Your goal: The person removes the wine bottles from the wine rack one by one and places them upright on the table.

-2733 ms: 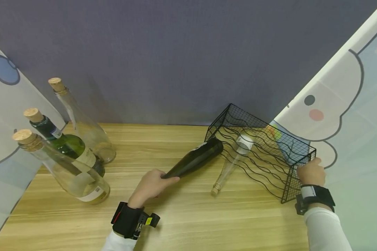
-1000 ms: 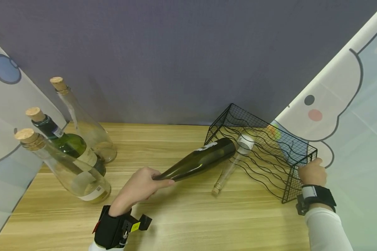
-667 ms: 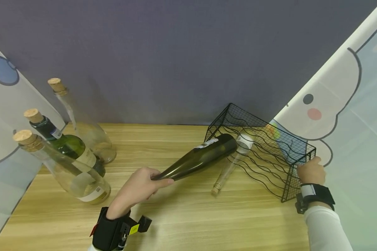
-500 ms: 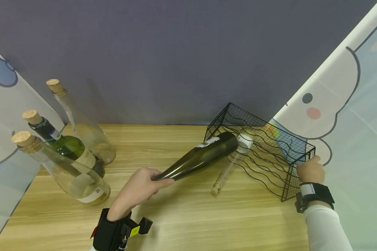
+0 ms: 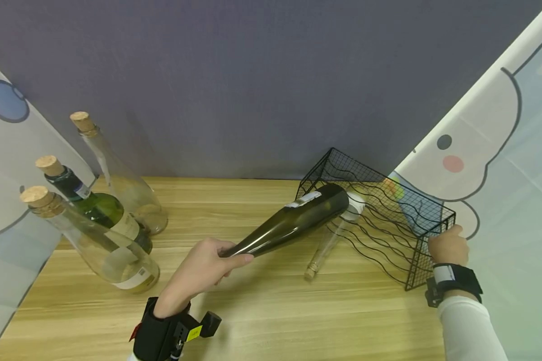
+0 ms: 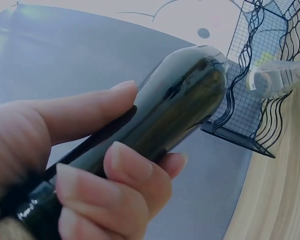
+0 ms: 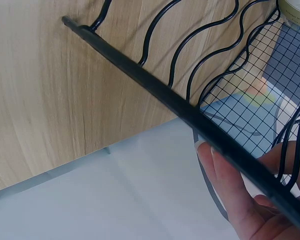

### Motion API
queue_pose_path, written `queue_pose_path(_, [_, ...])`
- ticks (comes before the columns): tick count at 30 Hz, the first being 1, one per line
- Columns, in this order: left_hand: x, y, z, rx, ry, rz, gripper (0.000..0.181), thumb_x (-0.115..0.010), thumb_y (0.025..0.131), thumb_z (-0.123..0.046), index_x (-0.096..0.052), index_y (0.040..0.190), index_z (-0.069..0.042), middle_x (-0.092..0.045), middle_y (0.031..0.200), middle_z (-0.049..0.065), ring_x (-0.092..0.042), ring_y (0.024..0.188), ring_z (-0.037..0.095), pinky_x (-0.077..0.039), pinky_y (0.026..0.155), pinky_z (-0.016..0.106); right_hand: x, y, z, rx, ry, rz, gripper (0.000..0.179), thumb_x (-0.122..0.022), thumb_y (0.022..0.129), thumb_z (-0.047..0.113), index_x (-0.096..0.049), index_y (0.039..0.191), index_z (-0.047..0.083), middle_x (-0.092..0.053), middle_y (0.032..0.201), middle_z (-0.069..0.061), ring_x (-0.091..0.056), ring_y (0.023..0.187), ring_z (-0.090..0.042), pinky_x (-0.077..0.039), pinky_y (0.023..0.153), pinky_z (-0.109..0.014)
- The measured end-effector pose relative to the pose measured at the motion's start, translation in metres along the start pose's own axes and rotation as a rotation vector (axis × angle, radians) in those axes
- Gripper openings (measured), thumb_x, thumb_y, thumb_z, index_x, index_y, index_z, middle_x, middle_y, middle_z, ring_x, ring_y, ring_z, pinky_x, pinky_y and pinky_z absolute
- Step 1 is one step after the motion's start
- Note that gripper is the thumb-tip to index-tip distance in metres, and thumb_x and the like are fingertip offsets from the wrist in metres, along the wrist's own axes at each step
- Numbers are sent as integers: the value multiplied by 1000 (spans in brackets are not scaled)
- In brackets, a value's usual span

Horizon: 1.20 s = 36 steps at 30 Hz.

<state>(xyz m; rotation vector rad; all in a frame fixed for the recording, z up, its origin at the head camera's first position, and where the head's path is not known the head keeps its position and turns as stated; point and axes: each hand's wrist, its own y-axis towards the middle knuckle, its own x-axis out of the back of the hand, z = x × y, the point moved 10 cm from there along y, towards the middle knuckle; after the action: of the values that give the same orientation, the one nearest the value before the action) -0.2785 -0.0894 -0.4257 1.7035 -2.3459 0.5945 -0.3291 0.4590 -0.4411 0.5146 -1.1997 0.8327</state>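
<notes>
Gripping the dark bottle by its neck with the left hand, slanted, base toward the far right near the left part of the rack. Hard to tell whether touching the wires. Holding the rack's right end with the right hand. Lying in the rack, cork toward the near side: a clear bottle. Standing at left on the table: three corked bottles.

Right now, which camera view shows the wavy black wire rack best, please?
The head view, because nearly the whole rack appears there. The left wrist view crops it at the edge; the right wrist view shows only part, close up.
</notes>
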Motion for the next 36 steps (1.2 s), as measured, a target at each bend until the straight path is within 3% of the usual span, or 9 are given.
queue_pose_path(6, [9, 0, -2, -12, 6, -43, 40, -72, 79, -50, -74, 94, -13, -47, 53, -2, -39, 41, 9, -34, 40, 22, 0, 0, 0, -2, -4, 8, 59, -41, 94, 14, -16, 132, -24, -46, 107, -58, -49, 95, -66, -48, 73, -65])
queue_pose_path(8, [13, 0, -3, -18, 20, -60, 41, -71, 80, -51, -72, 89, -12, -46, 53, -2, -40, 42, 9, -36, 43, 24, 0, 0, -1, 0, -7, 8, 59, -42, 94, 14, -17, 131, -24, -46, 107, -58, -50, 95, -66, -49, 73, -65])
queue_pose_path(14, [23, -3, 5, 30, -24, -104, 43, -70, 78, -56, -70, 86, -13, -44, 54, -1, -36, 43, 11, -35, 46, 23, 0, 0, -1, 5, -14, -1, 58, -42, 95, 14, -18, 131, -24, -47, 106, -58, -50, 93, -66, -48, 72, -64])
queue_pose_path(19, [28, -5, 12, 52, -61, -121, 42, -70, 79, -54, -71, 92, -15, -46, 57, 0, -36, 44, 11, -37, 46, 24, 0, 1, 0, 14, -21, 3, 58, -42, 95, 14, -18, 130, -24, -47, 106, -58, -50, 93, -66, -48, 72, -64])
queue_pose_path(30, [40, -4, 16, 5, -152, -143, 44, -69, 86, -42, -64, 86, 2, -44, 58, 1, -35, 43, 10, -33, 43, 23, -1, 4, -2, 13, -17, 2, 58, -42, 93, 15, -19, 130, -24, -46, 107, -58, -50, 94, -66, -48, 73, -65])
queue_pose_path(36, [49, -5, 27, 43, -149, -169, 41, -66, 89, -40, -58, 82, 0, -46, 59, 1, -35, 44, 10, -32, 43, 23, 0, 0, 0, 8, -9, 3, 58, -41, 93, 14, -18, 131, -24, -45, 108, -59, -49, 95, -67, -48, 74, -65])
